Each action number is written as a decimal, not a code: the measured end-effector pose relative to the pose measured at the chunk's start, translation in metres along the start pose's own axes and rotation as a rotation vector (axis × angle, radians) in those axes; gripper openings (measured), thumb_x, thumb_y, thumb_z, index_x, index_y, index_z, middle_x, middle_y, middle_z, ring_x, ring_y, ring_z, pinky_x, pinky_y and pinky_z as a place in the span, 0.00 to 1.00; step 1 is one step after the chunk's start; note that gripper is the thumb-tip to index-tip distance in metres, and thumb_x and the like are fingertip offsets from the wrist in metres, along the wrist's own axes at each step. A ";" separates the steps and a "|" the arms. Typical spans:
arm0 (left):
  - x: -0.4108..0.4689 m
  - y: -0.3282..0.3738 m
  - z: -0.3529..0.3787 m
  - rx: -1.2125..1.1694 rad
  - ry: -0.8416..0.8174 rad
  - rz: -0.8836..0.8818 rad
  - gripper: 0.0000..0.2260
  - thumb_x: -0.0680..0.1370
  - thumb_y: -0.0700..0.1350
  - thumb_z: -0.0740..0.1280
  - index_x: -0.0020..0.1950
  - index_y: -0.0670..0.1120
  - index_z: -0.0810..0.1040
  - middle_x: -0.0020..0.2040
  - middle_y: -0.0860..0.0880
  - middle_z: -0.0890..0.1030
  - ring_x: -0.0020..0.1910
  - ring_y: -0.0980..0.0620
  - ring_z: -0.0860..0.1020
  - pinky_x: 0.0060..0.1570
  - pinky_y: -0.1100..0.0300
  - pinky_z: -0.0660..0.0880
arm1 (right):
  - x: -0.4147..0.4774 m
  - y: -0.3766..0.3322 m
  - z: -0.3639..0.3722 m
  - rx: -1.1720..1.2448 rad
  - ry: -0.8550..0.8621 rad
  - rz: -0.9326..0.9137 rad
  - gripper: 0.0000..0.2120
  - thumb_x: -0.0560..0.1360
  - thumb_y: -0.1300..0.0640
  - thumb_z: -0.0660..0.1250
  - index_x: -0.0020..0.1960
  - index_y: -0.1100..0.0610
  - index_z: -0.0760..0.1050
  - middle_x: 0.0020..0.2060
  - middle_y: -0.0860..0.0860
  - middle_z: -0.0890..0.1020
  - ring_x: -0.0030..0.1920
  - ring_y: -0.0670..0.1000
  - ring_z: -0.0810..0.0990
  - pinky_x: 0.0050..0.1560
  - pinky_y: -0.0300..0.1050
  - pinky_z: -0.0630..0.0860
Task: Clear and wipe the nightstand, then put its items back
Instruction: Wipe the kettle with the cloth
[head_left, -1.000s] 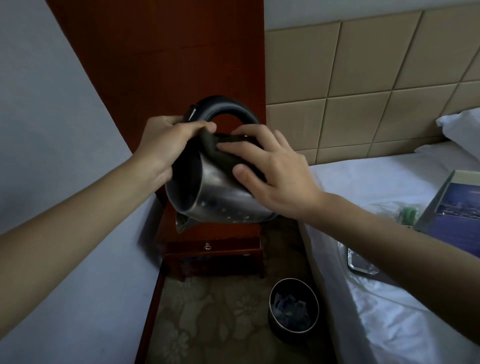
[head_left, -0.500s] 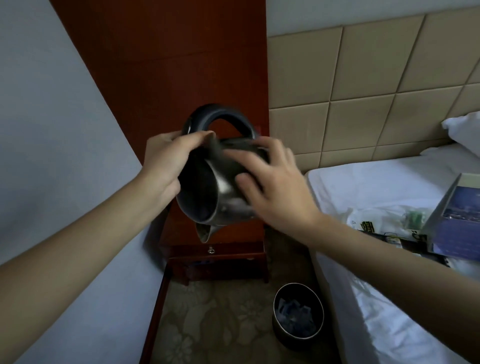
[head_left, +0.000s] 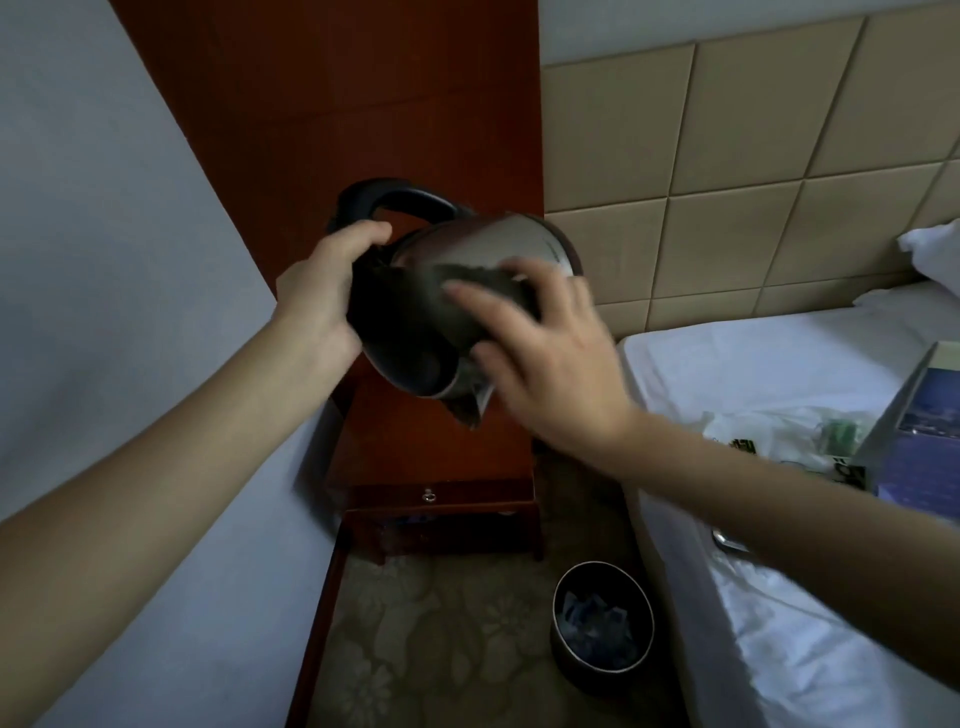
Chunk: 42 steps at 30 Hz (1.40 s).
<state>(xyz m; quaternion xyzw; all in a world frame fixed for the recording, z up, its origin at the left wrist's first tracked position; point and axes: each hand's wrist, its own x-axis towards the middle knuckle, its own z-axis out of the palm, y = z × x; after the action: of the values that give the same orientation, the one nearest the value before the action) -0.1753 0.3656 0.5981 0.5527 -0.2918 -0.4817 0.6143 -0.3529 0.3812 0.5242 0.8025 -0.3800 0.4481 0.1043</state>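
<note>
Holds the electric kettle (head_left: 498, 244) in the air between both hands, above the desk (head_left: 431, 457). Grips it at the foot of the black handle (head_left: 395, 200) with the left hand (head_left: 322, 296), fingers curled, arm reaching in from lower left. Presses a dark cloth (head_left: 483, 283) onto the steel side with the right hand (head_left: 550, 364), fingers spread and fairly straight, somewhat blurred. Lies tipped over: lid end lower left, base upper right, spout down toward the desk.
</note>
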 end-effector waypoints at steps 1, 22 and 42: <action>0.000 0.001 -0.004 -0.002 0.020 0.017 0.22 0.64 0.48 0.77 0.56 0.45 0.80 0.47 0.46 0.84 0.39 0.50 0.85 0.35 0.60 0.78 | 0.003 0.019 0.000 0.032 0.010 0.118 0.20 0.76 0.51 0.58 0.67 0.47 0.69 0.61 0.59 0.70 0.58 0.61 0.71 0.52 0.51 0.71; -0.003 -0.006 -0.013 -0.088 -0.009 -0.042 0.08 0.74 0.48 0.70 0.50 0.48 0.79 0.33 0.49 0.85 0.33 0.52 0.84 0.32 0.61 0.77 | 0.015 0.032 0.016 0.528 0.100 0.670 0.20 0.79 0.57 0.55 0.71 0.51 0.61 0.66 0.56 0.61 0.65 0.54 0.62 0.63 0.31 0.56; 0.004 -0.007 0.009 -0.265 -0.034 -0.039 0.18 0.72 0.50 0.73 0.59 0.46 0.78 0.50 0.43 0.85 0.48 0.44 0.84 0.55 0.46 0.78 | 0.009 -0.005 0.026 0.878 0.299 0.866 0.24 0.80 0.59 0.55 0.73 0.48 0.53 0.67 0.52 0.59 0.63 0.48 0.64 0.58 0.31 0.65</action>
<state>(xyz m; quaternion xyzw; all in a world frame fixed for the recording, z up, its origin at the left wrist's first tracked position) -0.1836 0.3589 0.5923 0.4640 -0.2252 -0.5371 0.6674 -0.3297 0.3663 0.5173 0.4729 -0.4323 0.6709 -0.3733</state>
